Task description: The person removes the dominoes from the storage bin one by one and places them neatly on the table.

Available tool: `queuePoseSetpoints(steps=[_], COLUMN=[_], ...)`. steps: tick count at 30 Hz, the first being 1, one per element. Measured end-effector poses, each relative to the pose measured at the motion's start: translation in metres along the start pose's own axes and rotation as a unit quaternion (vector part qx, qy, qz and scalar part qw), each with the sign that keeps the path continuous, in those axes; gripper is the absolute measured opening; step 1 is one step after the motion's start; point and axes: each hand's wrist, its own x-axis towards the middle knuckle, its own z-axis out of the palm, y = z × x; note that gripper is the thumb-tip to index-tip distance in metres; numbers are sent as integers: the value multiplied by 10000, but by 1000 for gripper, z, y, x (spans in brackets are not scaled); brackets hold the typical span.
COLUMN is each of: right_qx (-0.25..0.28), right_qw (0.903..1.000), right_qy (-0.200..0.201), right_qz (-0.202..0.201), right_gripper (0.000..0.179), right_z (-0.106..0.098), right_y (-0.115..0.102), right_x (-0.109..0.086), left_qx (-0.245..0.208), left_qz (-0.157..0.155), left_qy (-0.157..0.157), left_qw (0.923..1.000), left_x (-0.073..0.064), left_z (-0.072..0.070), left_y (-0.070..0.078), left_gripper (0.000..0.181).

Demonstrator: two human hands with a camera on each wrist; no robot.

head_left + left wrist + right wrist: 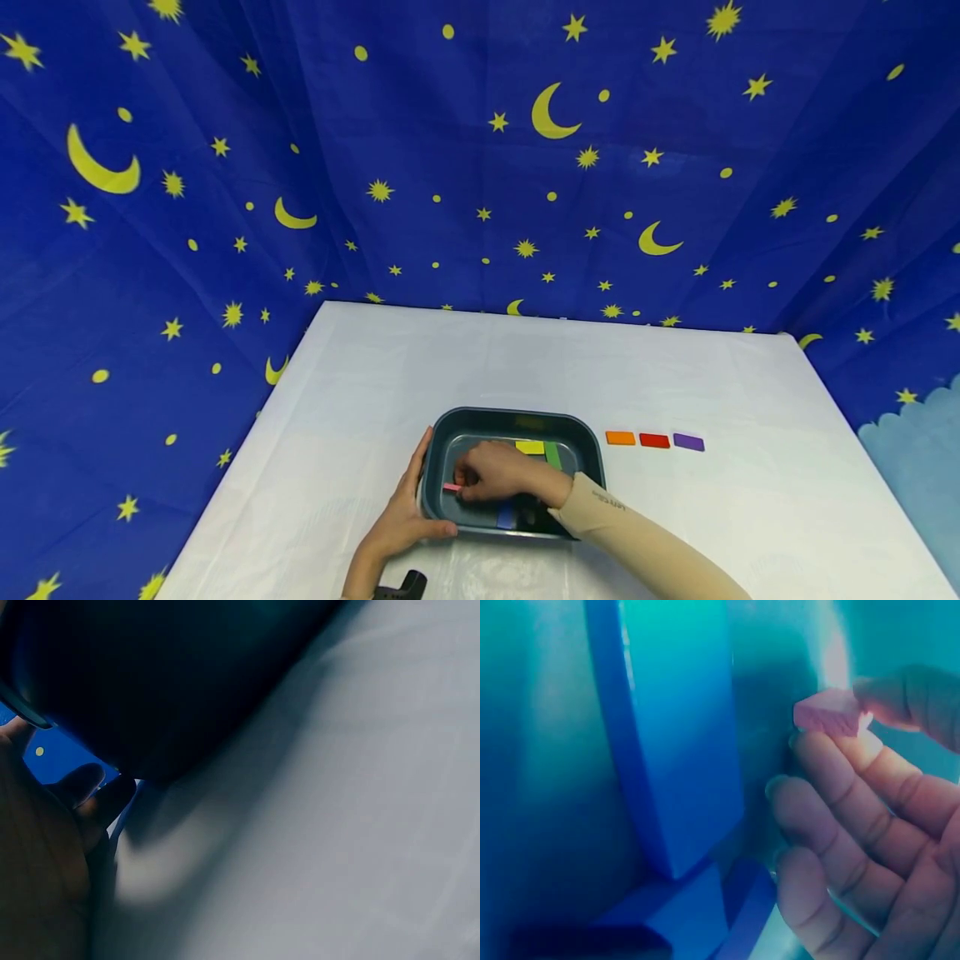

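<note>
Right hand [498, 477] pinches a pink block [451, 487] between thumb and fingers [832, 761], low inside the dark tray [583, 435] at its left wall. Left hand [401, 521] grips the tray's near-left corner, on the desk [360, 375] by its near edge.

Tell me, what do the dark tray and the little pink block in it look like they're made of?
The tray looks like moulded plastic, or possibly coated metal: dark grey-blue, with rounded corners and a smooth rim with a slight sheen. The pink block, pinched by the right hand, seems matte, with crisp edges and flat faces, perhaps painted wood or dense foam. The left hand holds the tray's rim.
</note>
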Motion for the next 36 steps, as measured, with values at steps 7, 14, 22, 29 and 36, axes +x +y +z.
queuePoseSetpoints(steps=[7,14,22,29,36], right_qx=[60,304,264,443,461], right_qw=[9999,9992,9985,9962,9934], right_qy=[116,215,447,631,985], right_qz=[-10,152,189,398,351], right_gripper=[11,15,13,11,6], right_z=[1,-2,-7,-14,-25], right_y=[6,7,9,10,13], right_x=[1,-1,-3,-6,-14], left_qx=[-73,-89,-7,41,151], left_qz=[-37,-210,-177,-226,-338], left_qy=[10,21,36,49,86], left_qw=[10000,9997,9998,9997,9993], left_x=[0,0,0,0,0], left_z=[0,0,0,0,1], left_y=[0,-1,-1,1,1], left_gripper=[128,128,128,128,129])
